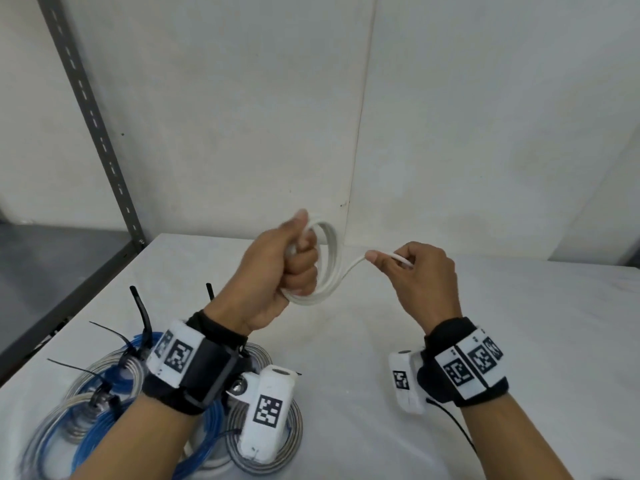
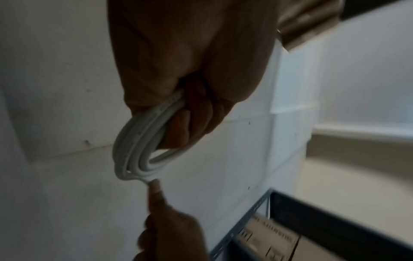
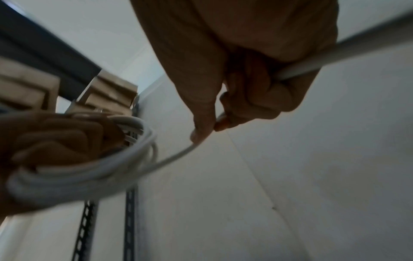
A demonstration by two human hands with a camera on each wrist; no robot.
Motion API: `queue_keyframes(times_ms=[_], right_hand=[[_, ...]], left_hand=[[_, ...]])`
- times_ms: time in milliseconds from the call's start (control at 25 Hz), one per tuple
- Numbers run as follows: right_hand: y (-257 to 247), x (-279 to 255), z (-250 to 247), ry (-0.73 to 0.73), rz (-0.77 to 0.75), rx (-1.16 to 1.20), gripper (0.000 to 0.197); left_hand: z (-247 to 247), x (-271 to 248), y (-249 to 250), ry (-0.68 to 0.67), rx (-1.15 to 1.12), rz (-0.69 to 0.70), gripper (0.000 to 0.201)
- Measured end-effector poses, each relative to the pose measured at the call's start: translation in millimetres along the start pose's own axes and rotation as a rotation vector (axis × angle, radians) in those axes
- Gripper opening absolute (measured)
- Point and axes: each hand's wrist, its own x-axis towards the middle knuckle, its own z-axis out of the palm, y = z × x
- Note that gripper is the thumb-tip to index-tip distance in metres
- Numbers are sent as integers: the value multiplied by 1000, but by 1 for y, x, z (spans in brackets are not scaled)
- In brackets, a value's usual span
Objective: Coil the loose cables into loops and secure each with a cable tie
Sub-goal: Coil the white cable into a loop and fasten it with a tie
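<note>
My left hand (image 1: 294,261) grips a white cable (image 1: 329,261) wound into several loops, held up above the white table (image 1: 346,375). In the left wrist view the loops (image 2: 138,150) hang from my curled fingers (image 2: 201,114). A short run of the same cable leads right to my right hand (image 1: 408,265), which pinches it between thumb and forefinger. The right wrist view shows the cable (image 3: 335,58) passing through that hand (image 3: 245,88) and curving to the coil (image 3: 100,167).
Near my left forearm lie coiled blue (image 1: 100,438) and silver cables (image 1: 277,448), bound with black cable ties (image 1: 142,320). A grey metal shelf upright (image 1: 90,112) stands at the left. Cardboard boxes (image 2: 268,238) sit on the shelf. A white wall is behind.
</note>
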Motion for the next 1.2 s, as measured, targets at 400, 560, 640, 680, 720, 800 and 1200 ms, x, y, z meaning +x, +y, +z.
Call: queue_keyframes(times_ms=[400,560,640,680,720,800,1200], right_hand=[[-32,-27,4,-201,-166,396,32],[-48,-54,14,-183,-384,337,25],[-51,-62,20,-166,-434,311,21],[-52,-65,22,-169,-447,317,19],[-53,-66,22,-194,-453,331,17],[-53,-66,22,-269,-453,363,14],[-31,-30,0,-412,-327,350,30]], left_hand=[[13,-1,-36,-27,721,71,47],[11,3,-41,58,572,99,63],[10,6,-40,90,387,79,60],[11,7,-39,136,342,73,53],[11,7,-37,184,304,71,43],[11,7,-32,220,158,73,34],[2,5,-8,199,-482,32,55]])
